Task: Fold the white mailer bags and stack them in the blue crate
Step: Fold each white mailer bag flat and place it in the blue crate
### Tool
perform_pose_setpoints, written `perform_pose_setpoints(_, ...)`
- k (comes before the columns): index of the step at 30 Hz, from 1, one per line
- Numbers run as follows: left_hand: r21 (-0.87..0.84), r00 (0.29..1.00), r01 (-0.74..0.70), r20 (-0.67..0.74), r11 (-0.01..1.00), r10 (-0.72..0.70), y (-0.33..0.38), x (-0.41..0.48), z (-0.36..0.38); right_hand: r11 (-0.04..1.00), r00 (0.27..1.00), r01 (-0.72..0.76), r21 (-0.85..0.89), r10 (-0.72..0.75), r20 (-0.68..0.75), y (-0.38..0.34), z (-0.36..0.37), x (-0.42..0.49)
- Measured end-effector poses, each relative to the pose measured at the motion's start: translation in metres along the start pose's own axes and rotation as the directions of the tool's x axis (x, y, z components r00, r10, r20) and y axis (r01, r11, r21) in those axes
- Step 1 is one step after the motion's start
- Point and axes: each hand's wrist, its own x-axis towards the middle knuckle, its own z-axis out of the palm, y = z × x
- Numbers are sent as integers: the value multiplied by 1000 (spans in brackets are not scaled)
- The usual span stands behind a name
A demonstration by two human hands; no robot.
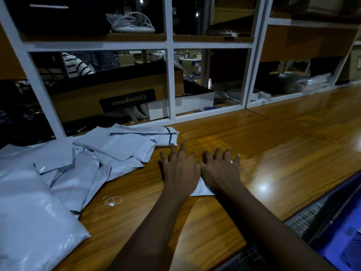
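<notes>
White glossy plastic mailer bags point(78, 169) lie in a loose, overlapping heap on the left part of the long polished wooden counter point(263, 137), some flat and some creased. None can be made out in the crate.

Behind the counter stands a white-painted metal shelf frame point(170, 75). Its lower bay holds a brown cardboard box with a dark printed label point(117, 90).

The blue plastic crate point(341, 222) sits at lower right, past the counter's near edge and apparently lower than it. Its inside is dim and cannot be read.

The left hand point(179, 169) and right hand point(220, 171) lie side by side at centre, palms down. The grip of each is released, with fingers spread and straight, pressing rather than grasping.

Beneath them is one small folded white bag point(201, 189), mostly hidden, with only its near corner showing between the wrists. Judged step: flattening a crease before the transfer.

A thin white string loop with a tag point(112, 200) lies apart, near the heap.

Likely faults:
- **Springing open:** the slick film may unfold once the pressure is lifted, if the crease is not set.
- **Sliding:** the bag may skid on the glossy counter under an uneven push.
- **Losing shape or missing the stack:** the fold may come undone on the way over the counter edge to the crate if it is gripped by one layer only.
</notes>
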Motion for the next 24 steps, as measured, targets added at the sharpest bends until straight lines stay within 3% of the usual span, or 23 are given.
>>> perform_pose_setpoints(7,28,991,-22,130,999,18,0,15,6,992,975,-87,91,66,212,-2,-13,17)
perform_pose_setpoints(15,19,968,30,250,999,-34,-7,20,12,981,974,-115,160,79,214,1,-8,20)
perform_pose_setpoints(17,17,968,26,247,1000,-29,-6,20,12,986,988,-98,131,81,128,0,-10,14)
perform_pose_setpoints(20,14,979,18,200,1000,-20,-6,16,11,997,994,2,75,6,-113,-2,-6,-2)
perform_pose_setpoints(24,24,989,24,144,999,-27,-3,11,9,994,989,83,-72,-91,-118,-2,10,-20)
